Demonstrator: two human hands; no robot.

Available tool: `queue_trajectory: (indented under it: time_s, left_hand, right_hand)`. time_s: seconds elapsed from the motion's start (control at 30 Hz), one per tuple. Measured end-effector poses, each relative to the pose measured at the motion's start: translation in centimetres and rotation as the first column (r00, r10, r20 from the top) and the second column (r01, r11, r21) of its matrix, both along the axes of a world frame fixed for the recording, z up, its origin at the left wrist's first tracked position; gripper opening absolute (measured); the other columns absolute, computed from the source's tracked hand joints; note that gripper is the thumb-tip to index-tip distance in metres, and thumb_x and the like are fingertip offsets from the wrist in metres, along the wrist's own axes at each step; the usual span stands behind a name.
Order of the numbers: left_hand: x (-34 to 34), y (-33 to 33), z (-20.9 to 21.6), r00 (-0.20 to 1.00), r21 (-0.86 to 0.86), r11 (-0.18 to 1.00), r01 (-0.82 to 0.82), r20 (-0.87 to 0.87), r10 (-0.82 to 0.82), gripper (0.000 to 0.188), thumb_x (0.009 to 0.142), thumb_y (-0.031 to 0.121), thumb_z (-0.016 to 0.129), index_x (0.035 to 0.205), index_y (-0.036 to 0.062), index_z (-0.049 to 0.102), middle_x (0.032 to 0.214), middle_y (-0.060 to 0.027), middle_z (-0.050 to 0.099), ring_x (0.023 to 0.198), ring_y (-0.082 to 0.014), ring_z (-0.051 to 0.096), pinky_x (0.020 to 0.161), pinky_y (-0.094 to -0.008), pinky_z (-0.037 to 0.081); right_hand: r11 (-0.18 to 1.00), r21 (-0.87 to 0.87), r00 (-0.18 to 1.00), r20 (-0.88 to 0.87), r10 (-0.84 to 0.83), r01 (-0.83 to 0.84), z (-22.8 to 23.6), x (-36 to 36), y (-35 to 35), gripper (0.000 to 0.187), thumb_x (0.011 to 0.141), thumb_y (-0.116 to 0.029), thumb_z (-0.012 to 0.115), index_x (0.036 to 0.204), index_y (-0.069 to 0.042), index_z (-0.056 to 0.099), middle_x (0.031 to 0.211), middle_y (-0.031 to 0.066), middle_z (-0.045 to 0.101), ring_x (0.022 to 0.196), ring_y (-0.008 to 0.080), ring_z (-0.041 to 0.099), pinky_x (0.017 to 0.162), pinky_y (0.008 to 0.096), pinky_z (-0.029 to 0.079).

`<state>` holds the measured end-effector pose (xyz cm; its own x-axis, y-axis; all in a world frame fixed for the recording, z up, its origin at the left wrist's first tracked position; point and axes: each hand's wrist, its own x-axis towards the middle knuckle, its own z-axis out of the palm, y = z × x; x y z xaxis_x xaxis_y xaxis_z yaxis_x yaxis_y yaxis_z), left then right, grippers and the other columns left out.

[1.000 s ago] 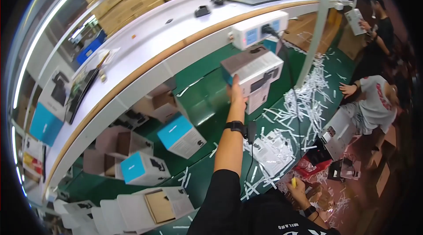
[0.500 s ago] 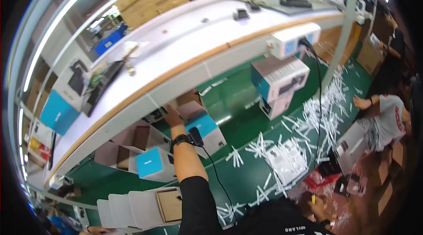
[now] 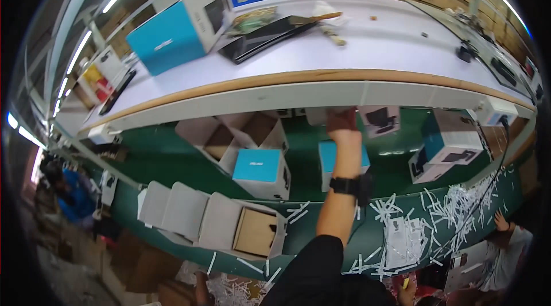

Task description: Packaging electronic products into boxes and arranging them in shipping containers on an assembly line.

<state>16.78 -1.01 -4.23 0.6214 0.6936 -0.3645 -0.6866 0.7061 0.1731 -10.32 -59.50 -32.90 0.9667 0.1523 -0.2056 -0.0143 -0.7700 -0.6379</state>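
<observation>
- Under the shelf (image 3: 379, 50), the left hand (image 3: 343, 121) blurs beside a box (image 3: 380, 120); its grip I cannot tell.
- At the lower edge, the right hand (image 3: 407, 293) grasps a yellow object (image 3: 406, 283).

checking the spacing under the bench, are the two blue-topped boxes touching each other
Apart: the head view plainly shows bare green surface between the left blue-topped box and the right blue-topped box.
</observation>
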Motion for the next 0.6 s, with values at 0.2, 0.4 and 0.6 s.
queue_trajectory:
  time_s: [0.2, 0.4, 0.6]
  left_hand:
    - [-15.0, -5.8, 1.9, 0.977, 0.018, 1.000, -0.023, 0.214, 0.018, 0.033, 0.109, 0.031, 0.047, 0.127, 0.0054, 0.057, 0.121, -0.0095, 0.066, 0.112, -0.0235, 0.062, 0.096, -0.0387, 0.050]
    - [-26.0, -14.4, -0.3, 0.943, 0.263, 0.908, 0.325, -0.021, -0.332, 0.036, 0.107, 0.033, 0.052, 0.121, 0.0009, 0.061, 0.117, -0.0105, 0.070, 0.102, -0.0196, 0.069, 0.090, -0.0344, 0.053]
    - [-28.9, -14.8, -12.7, 0.830, 0.317, 0.767, 0.557, -0.226, -0.510, 0.040, 0.107, 0.035, 0.053, 0.118, -0.0015, 0.065, 0.110, -0.0084, 0.073, 0.096, -0.0166, 0.070, 0.087, -0.0316, 0.053]
  right_hand:
    - [0.999, 0.018, 0.979, 0.198, -0.039, 0.036, 2.9, 6.2, 6.4, 0.035, 0.077, -0.018, 0.077, 0.100, 0.004, 0.063, 0.092, 0.0224, 0.066, 0.087, 0.0359, 0.065, 0.078, 0.0444, 0.049]
    - [0.990, -0.127, 0.945, 0.327, -0.021, 0.066, -0.7, 13.2, 9.4, 0.080, 0.078, -0.018, 0.082, 0.146, 0.004, 0.045, 0.130, 0.0234, 0.061, 0.122, 0.0351, 0.059, 0.105, 0.0375, 0.044]
    - [0.998, -0.056, 0.987, 0.161, 0.028, -0.019, -1.6, 15.2, 8.0, 0.077, 0.079, -0.017, 0.081, 0.144, 0.004, 0.046, 0.127, 0.0224, 0.062, 0.118, 0.0331, 0.061, 0.103, 0.0373, 0.046]
